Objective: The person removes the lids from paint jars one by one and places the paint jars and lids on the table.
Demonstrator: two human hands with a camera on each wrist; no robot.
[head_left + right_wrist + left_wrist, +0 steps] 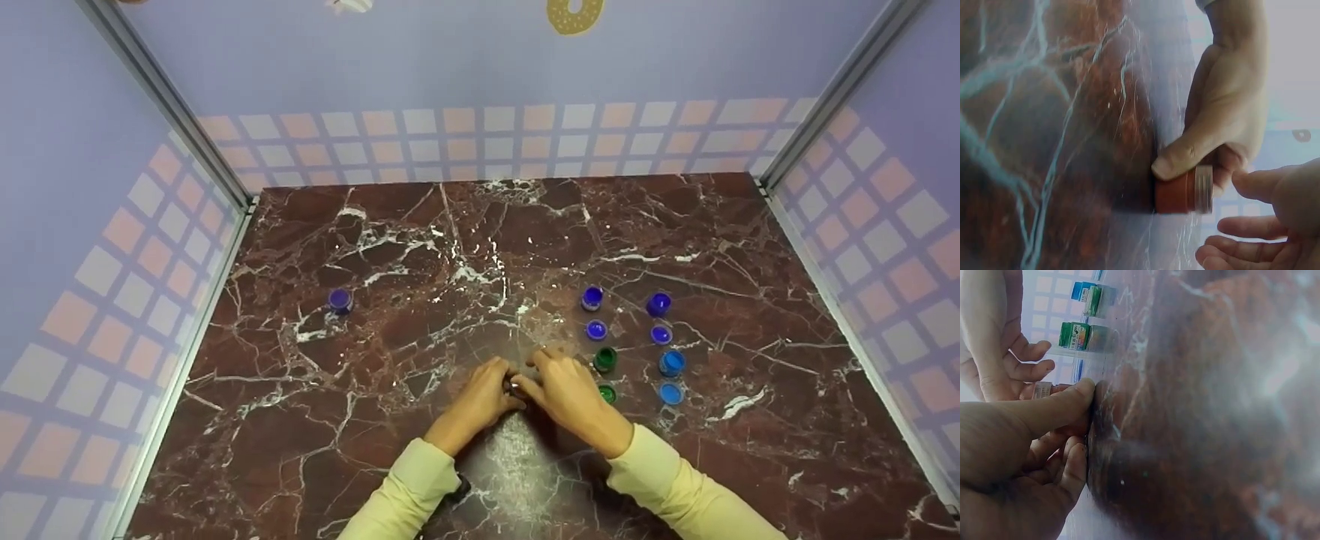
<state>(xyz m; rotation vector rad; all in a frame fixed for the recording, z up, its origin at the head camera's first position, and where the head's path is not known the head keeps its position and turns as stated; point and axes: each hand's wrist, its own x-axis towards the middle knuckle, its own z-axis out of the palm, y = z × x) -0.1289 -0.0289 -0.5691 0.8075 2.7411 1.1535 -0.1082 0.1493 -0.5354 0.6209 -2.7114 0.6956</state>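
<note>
My left hand (484,394) grips a small orange-brown paint jar (1174,196) low on its side, thumb along it, close over the tabletop. The jar stands upright, with a clear ribbed top (1043,390). Beside that top is my right hand (566,386), its thumb (1258,184) and fingers spread around it with a gap showing in the right wrist view. In the head view the two hands hide most of the jar. Just right of my right hand stand a green paint jar (604,359) and a green lid (607,394).
Further right are a light blue jar (672,364) with its lid (670,393). Behind stand two violet-blue jars (592,298), each with a lid (596,330) in front. One purple jar (341,301) stands alone at left. Walls (495,75) enclose the marbled table (360,420).
</note>
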